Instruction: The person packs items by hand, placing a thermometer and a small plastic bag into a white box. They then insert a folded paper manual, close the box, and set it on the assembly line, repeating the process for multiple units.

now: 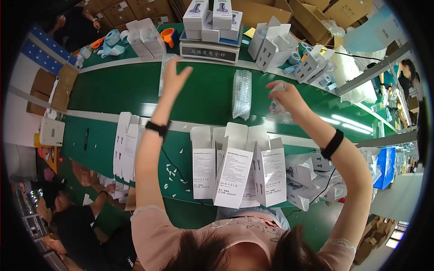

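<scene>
Presently the left hand (174,80) is over the far left of the green counter (208,83), thumb and fingers spread wide. A long bubble-wrapped pack (161,77) lies partly behind it; whether they touch, I cannot tell. To the right, the right hand (285,97) has its fingers curled around crumpled clear plastic (279,108), though blur makes its contents hard to read. Between the hands lies a second bubble-wrapped parcel (242,95), apart from both, its length running near to far. Nearer the body, open white cartons (233,178) stand in a cluster. At the far side, a scale (209,53) carries stacked white boxes (195,16).
</scene>
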